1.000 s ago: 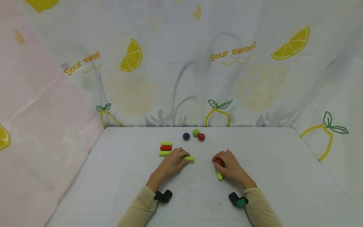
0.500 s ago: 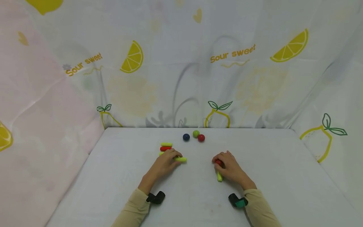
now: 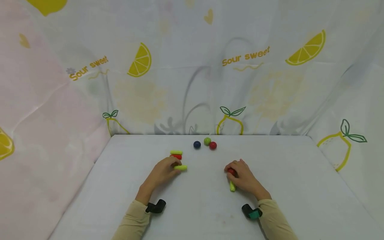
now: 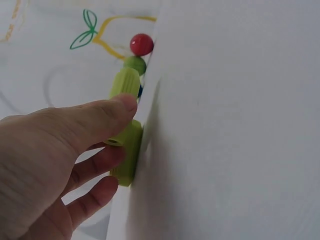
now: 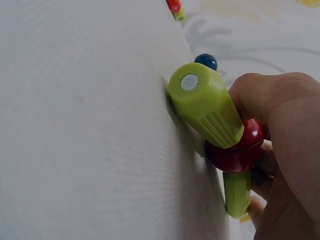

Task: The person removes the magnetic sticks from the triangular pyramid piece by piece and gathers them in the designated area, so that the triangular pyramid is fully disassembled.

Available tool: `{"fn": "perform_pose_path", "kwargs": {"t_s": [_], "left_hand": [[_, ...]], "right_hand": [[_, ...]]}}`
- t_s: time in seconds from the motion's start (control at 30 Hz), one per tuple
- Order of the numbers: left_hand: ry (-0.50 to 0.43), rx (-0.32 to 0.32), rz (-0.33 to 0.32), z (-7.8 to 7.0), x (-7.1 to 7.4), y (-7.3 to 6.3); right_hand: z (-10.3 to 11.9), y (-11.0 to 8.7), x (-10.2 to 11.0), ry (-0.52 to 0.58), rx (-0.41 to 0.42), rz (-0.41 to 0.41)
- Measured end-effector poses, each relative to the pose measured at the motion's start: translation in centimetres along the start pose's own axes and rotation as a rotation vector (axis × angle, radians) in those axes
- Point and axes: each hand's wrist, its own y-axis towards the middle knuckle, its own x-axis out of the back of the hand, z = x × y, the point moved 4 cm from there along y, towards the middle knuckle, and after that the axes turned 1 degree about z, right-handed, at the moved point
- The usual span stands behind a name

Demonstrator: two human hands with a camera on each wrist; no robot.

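With thumb and fingers my left hand [image 3: 162,170] pinches a yellow-green rod [image 3: 181,167]. In the left wrist view, a second yellow-green rod [image 4: 131,160] lies on the table just below the pinched one, close to my fingers; the head view hides it behind my hand. My right hand [image 3: 244,176] grips a red ball [image 5: 240,150]. In the right wrist view, one yellow-green rod [image 5: 207,105] with a pale disc in its end meets this ball, and another yellow-green rod [image 5: 237,192] meets its far side.
A red rod [image 3: 177,156] and a yellow-green rod [image 3: 176,152] lie behind my left hand. Farther back sit a dark blue ball [image 3: 197,144], a green ball [image 3: 207,141] and a red ball [image 3: 213,145]. A lemon-print cloth [image 3: 186,90] hangs behind the white table [image 3: 204,206].
My left hand has moved left with the pinched yellow-green rod, to beside the loose rods. My right hand has stayed in place, holding the red ball.
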Motion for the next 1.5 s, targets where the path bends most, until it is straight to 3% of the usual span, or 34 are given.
{"fn": "perform_pose_path", "kwargs": {"t_s": [0.27, 0.53, 0.73, 0.87, 0.97, 1.03, 1.1, 1.2, 1.37, 1.5], "left_hand": [[0.02, 0.07, 0.046, 1.4, 0.9, -0.6], [0.018, 0.132, 0.051, 1.9, 1.0, -0.8], [0.033, 0.14, 0.049, 1.9, 1.0, -0.8], [0.059, 0.128, 0.024, 1.9, 1.0, -0.9], [0.077, 0.12, 0.007, 1.9, 1.0, -0.9], [0.084, 0.113, 0.003, 1.9, 0.9, -0.8], [0.089, 0.108, 0.001, 1.9, 0.9, -0.8], [0.088, 0.104, -0.002, 2.0, 0.8, -0.8], [0.089, 0.098, -0.01, 1.9, 1.0, -0.9], [0.088, 0.087, -0.02, 1.8, 1.1, -0.9]], "right_hand": [[0.0, 0.1, 0.1, -0.01, 0.003, -0.001], [0.1, 0.1, 0.1, -0.014, 0.013, -0.004], [0.1, 0.1, 0.1, -0.019, 0.035, -0.033], [0.2, 0.3, 0.3, -0.058, 0.035, -0.098], [0.0, 0.3, 0.8, -0.118, -0.051, -0.174], [-0.3, 0.1, 1.3, -0.136, -0.18, -0.201], [-0.7, -0.2, 1.6, -0.146, -0.318, -0.183], [-1.2, -0.6, 1.9, -0.135, -0.488, -0.086], [-1.2, -0.9, 1.8, -0.148, -0.585, 0.062], [-1.1, -0.9, 1.6, -0.152, -0.601, 0.087]]}}
